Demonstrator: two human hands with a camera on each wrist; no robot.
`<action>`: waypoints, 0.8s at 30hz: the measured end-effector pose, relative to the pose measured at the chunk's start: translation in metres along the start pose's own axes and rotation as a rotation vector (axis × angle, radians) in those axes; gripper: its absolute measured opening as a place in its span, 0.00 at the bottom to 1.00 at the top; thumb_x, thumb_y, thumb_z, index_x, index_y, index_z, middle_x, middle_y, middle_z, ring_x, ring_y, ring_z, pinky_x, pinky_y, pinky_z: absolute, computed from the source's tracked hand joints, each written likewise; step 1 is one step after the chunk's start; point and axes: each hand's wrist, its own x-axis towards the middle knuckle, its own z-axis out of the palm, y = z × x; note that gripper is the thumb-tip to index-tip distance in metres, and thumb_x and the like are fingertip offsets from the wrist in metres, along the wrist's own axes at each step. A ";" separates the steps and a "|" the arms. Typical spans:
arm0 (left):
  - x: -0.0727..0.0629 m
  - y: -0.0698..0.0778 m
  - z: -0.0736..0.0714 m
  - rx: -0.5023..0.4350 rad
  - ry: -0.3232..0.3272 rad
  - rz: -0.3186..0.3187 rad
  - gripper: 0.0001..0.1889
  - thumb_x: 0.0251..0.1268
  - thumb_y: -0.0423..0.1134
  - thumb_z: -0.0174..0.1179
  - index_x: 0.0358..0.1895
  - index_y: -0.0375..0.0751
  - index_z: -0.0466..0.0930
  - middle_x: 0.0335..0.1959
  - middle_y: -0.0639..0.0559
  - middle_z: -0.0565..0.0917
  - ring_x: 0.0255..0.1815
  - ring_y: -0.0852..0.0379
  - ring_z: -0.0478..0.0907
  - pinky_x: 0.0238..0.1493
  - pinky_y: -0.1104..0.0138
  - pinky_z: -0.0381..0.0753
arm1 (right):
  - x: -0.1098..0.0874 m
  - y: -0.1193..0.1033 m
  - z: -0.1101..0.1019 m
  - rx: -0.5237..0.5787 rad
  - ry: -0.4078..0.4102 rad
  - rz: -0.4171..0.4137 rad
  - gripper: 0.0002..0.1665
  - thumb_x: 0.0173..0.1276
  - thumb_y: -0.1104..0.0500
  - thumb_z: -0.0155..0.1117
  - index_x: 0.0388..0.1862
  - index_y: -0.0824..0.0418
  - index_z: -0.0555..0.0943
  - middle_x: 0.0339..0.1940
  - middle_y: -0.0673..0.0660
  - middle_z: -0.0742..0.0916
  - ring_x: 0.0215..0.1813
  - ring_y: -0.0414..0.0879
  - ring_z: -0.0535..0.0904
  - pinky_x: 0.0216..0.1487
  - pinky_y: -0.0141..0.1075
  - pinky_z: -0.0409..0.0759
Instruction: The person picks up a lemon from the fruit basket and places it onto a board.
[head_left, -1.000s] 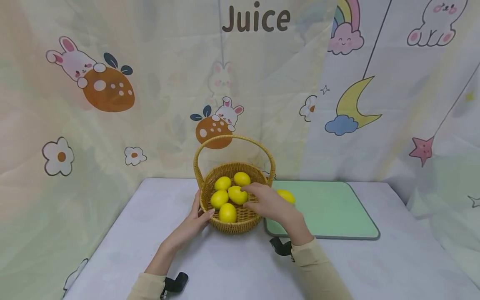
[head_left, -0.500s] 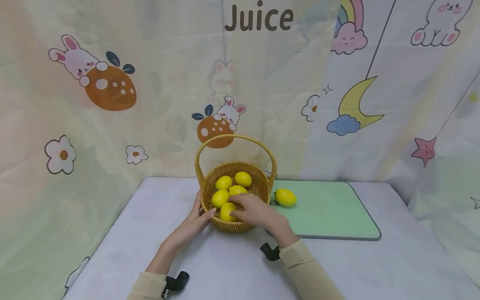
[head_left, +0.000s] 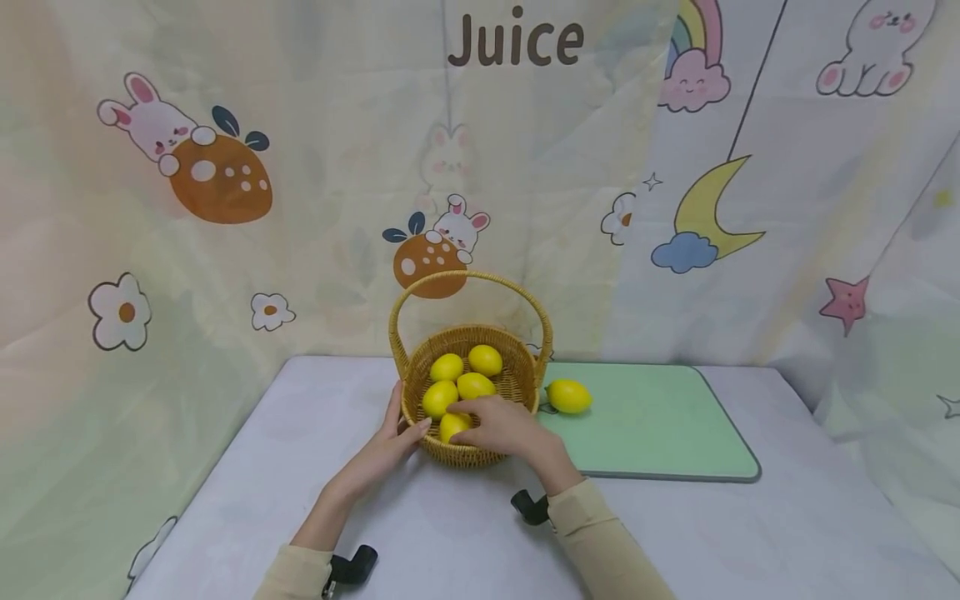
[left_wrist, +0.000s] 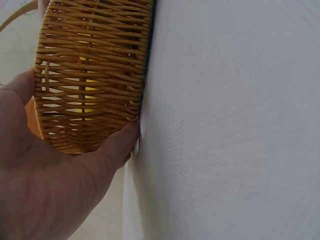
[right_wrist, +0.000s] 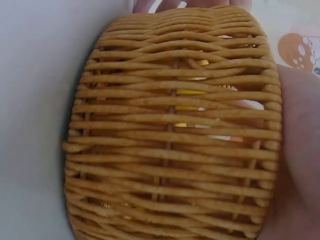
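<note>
A round wicker basket [head_left: 467,456] with a tall hoop handle stands on the table, several yellow lemons inside it. My left hand [head_left: 388,446] holds its left side, thumb at the rim; in the left wrist view that hand [left_wrist: 55,185] spans the woven wall [left_wrist: 95,80] from rim to base. My right hand [head_left: 504,429] reaches over the front rim, thumb and fingers around the front lemon [head_left: 453,427]. Other lemons [head_left: 440,400] lie just behind it. In the right wrist view the basket's wall [right_wrist: 170,145] hides the right fingers; only part of the hand [right_wrist: 305,150] shows.
To the basket's right lies a green board [head_left: 660,425] with a grey edge, bearing one lemon [head_left: 568,397] near its left end. The white table [head_left: 247,467] ends at a cartoon-printed curtain [head_left: 330,275] behind. Black wrist cameras [head_left: 354,565] sit at both sleeves.
My right hand has moved left and toward the front, from the middle lemon to the front one, uncovering the lemon on the board. My left hand has stayed on the basket.
</note>
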 end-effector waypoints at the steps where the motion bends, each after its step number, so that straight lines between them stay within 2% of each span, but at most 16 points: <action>1: 0.000 0.000 0.000 0.001 0.001 0.000 0.49 0.71 0.61 0.54 0.74 0.78 0.18 0.82 0.58 0.26 0.84 0.47 0.36 0.77 0.50 0.61 | 0.001 0.000 0.001 0.003 -0.003 0.011 0.30 0.66 0.39 0.66 0.66 0.43 0.78 0.60 0.45 0.85 0.54 0.43 0.82 0.52 0.44 0.83; 5: -0.001 -0.001 0.000 -0.005 0.000 0.003 0.49 0.71 0.61 0.54 0.74 0.79 0.19 0.82 0.59 0.27 0.84 0.48 0.36 0.77 0.51 0.62 | 0.002 -0.003 0.002 0.003 -0.010 0.063 0.31 0.64 0.37 0.67 0.65 0.43 0.79 0.59 0.46 0.86 0.55 0.46 0.81 0.54 0.48 0.82; 8: -0.001 0.000 0.000 -0.009 -0.002 0.007 0.49 0.71 0.61 0.54 0.74 0.80 0.19 0.82 0.59 0.27 0.84 0.48 0.37 0.77 0.51 0.61 | 0.002 -0.004 0.001 0.013 -0.024 0.089 0.30 0.65 0.40 0.67 0.66 0.41 0.78 0.60 0.46 0.85 0.54 0.47 0.81 0.53 0.49 0.81; 14: -0.002 0.002 0.000 -0.017 -0.003 0.012 0.49 0.71 0.61 0.54 0.74 0.79 0.19 0.82 0.59 0.26 0.84 0.49 0.37 0.77 0.51 0.61 | 0.003 -0.007 -0.003 0.059 -0.065 0.087 0.31 0.62 0.54 0.64 0.66 0.39 0.78 0.57 0.45 0.85 0.45 0.46 0.76 0.40 0.40 0.74; 24: -0.001 -0.001 0.000 -0.020 -0.004 0.017 0.48 0.72 0.59 0.54 0.74 0.79 0.19 0.81 0.59 0.25 0.84 0.49 0.35 0.77 0.51 0.60 | 0.004 -0.004 -0.003 0.057 -0.046 0.073 0.32 0.57 0.67 0.60 0.61 0.46 0.82 0.46 0.48 0.83 0.36 0.45 0.74 0.24 0.32 0.65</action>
